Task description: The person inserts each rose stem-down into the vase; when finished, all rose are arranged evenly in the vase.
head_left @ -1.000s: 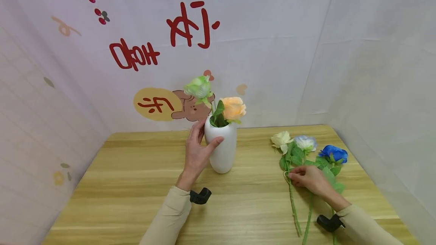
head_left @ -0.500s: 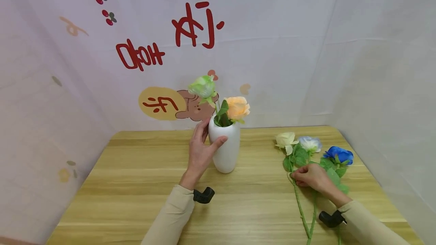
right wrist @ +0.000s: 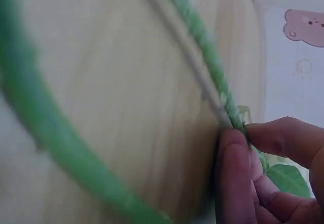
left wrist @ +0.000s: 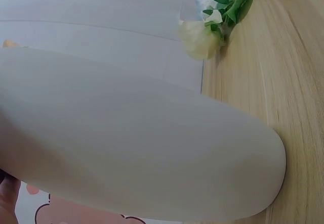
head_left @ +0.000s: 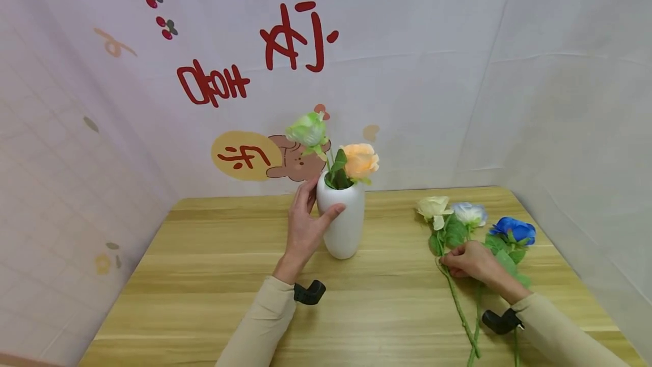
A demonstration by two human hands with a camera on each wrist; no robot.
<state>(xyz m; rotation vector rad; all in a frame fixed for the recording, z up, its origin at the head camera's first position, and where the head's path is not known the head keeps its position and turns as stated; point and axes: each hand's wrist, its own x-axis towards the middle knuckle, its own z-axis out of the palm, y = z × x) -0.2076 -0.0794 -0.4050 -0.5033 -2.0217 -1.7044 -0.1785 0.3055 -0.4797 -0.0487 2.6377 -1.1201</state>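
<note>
My left hand (head_left: 304,232) grips the upper part of a white vase (head_left: 347,228), thumb on the near side and fingers round the left. The vase stands upright and fills most of the left wrist view. Out of its mouth rise a pale green flower (head_left: 308,129) and a peach rose (head_left: 360,160). On the right, my right hand (head_left: 475,262) pinches the green stem (right wrist: 205,47) of a cream rose (head_left: 433,208) between thumb and fingers. That rose lies low over the wooden table (head_left: 397,299), its lower stem crossing another stem.
Beside the cream rose lie a pale blue-white flower (head_left: 470,214) and a blue rose (head_left: 514,231), with green leaves (head_left: 455,232) among them. A printed cloth wall (head_left: 417,101) rises behind the table, and another cloth wall (head_left: 575,174) stands to the right.
The whole head view has shifted slightly, moving the scene rightward. The pinched stem's lower end has swung right across a neighbouring stem. My left hand keeps its grip on the vase.
</note>
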